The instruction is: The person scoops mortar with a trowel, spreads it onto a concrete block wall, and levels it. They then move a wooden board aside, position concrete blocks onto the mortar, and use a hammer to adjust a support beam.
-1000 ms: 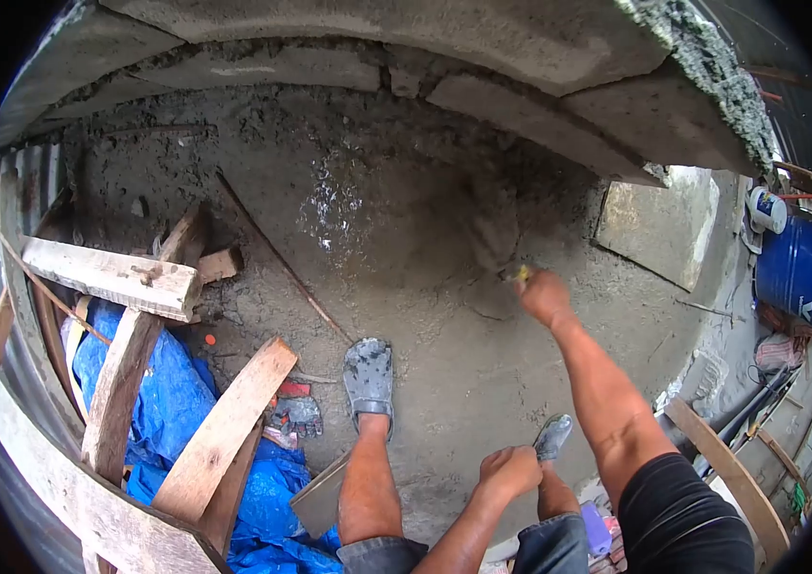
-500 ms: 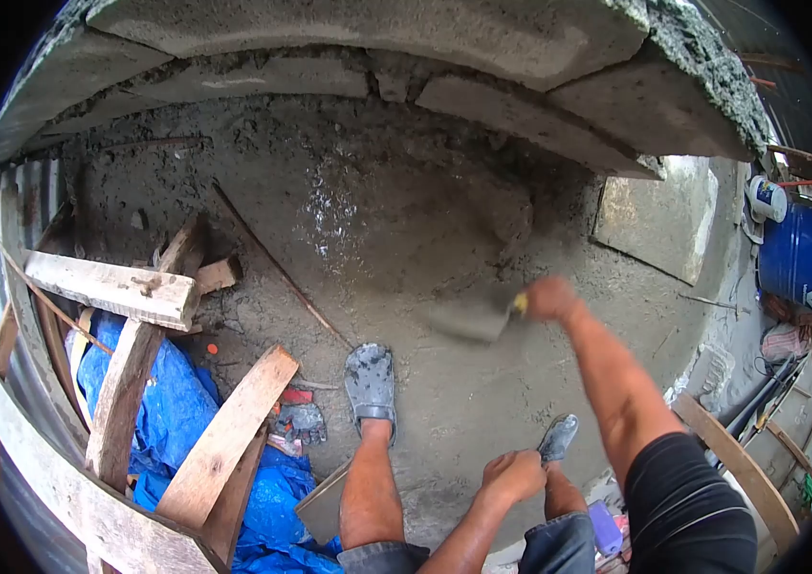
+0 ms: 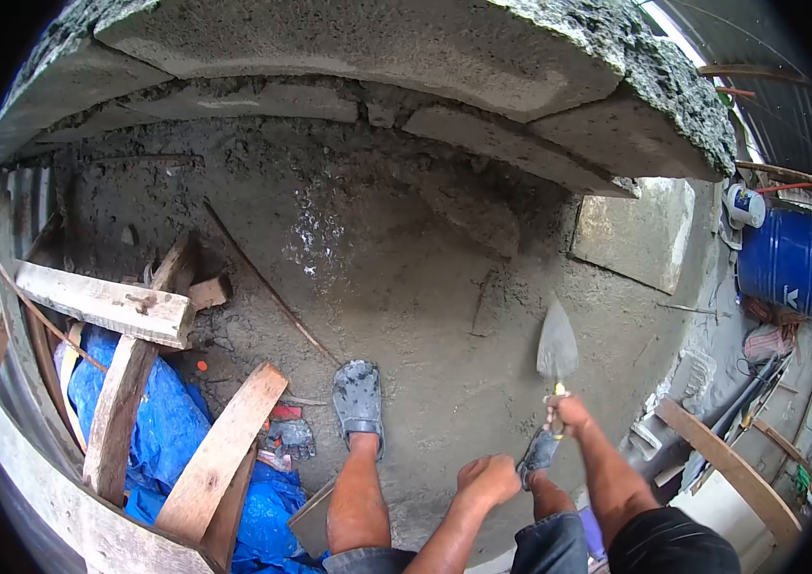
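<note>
My right hand [image 3: 570, 415] grips the yellow handle of a trowel [image 3: 556, 344]. Its grey pointed blade faces away from me, over the damp grey cement ground [image 3: 425, 402]. My left hand [image 3: 489, 480] is closed in a fist in front of my legs; whatever its fingers might hold is hidden. Close by, one grey clog [image 3: 357, 397] is on my left foot and another [image 3: 539, 450] shows just behind the right hand.
A concrete block wall [image 3: 358, 57] curves across the far side. Wooden planks [image 3: 219, 445] and a blue tarp [image 3: 162, 411] lie at left, near a thin rusty rod [image 3: 267, 282]. A flat slab [image 3: 634, 234], a blue drum [image 3: 789, 263] and a board [image 3: 731, 469] are at right.
My right hand has drawn back toward me, and the trowel blade has swung from pointing left to pointing away. My left hand stays closed in nearly the same place.
</note>
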`<act>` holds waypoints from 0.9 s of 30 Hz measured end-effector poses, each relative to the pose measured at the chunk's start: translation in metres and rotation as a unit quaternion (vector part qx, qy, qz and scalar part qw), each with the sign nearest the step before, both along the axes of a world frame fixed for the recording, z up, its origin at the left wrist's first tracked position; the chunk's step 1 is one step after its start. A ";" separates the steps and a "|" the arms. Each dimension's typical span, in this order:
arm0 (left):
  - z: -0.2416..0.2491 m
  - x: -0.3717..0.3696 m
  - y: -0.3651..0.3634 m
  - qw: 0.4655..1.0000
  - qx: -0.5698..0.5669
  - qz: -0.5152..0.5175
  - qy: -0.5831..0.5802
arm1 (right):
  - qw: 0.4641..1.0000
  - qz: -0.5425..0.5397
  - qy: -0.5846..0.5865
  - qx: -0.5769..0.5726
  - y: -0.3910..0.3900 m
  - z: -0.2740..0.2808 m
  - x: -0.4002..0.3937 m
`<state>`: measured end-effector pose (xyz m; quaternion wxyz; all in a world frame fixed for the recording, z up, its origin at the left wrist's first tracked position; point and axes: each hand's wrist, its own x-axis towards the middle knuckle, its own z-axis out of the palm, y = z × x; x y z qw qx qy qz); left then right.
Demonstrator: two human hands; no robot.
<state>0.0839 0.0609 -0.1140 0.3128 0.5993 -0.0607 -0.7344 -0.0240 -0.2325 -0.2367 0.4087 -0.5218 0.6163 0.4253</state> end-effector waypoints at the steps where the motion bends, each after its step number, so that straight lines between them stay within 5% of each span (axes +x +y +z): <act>1: -0.007 -0.007 0.007 1.000 -0.001 0.000 0.001 | 0.993 -0.103 0.007 -0.052 0.016 -0.019 -0.015; 5: 0.002 0.007 0.023 0.999 0.003 -0.019 0.029 | 0.911 -0.390 -0.131 -0.027 0.115 -0.099 0.033; 7: 0.004 0.011 0.023 0.998 -0.013 -0.033 0.053 | 0.869 -0.447 -0.202 -0.055 0.166 -0.131 0.089; 12: 0.005 0.027 0.034 0.998 -0.003 0.000 0.059 | 0.929 -0.304 -0.189 -0.095 0.217 -0.131 0.232; 22: 0.009 0.016 0.023 0.998 -0.011 -0.016 0.054 | 0.904 -0.343 -0.255 -0.029 0.227 -0.116 0.261; 27: 0.022 0.033 0.024 0.996 -0.020 -0.068 0.049 | 0.849 -0.465 -0.252 -0.015 0.245 -0.116 0.274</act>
